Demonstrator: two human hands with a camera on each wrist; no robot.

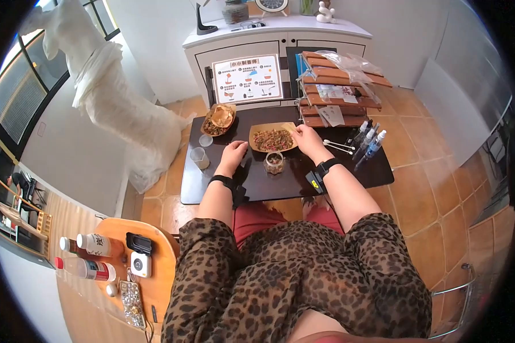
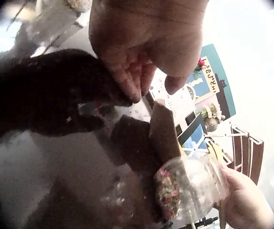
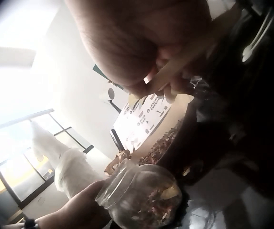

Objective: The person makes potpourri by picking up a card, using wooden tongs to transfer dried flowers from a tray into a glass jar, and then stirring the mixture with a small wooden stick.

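Observation:
My right hand (image 1: 308,140) is at the right end of a brown paper tray (image 1: 272,126) filled with mixed dried petals and herbs (image 1: 273,140). In the right wrist view its thumb and fingers pinch a flat tan strip (image 3: 189,59); cannot tell whether this is a wooden stick or folded card. Just in front of the tray stands an open glass jar (image 1: 274,163), with dried petals (image 2: 168,193) at its bottom. To the left of the jar, my left hand (image 1: 233,156) hovers low at the tabletop, fingers loosely curled, nothing visible in them.
A second paper tray (image 1: 228,131) sits at the back left, near a clear cup (image 1: 199,158). Spray bottles (image 1: 374,144) and white-tipped sticks (image 1: 339,147) lie to the right. Behind the dark table (image 1: 234,191) stand an instruction sign (image 1: 247,80) and a wooden rack (image 1: 337,88).

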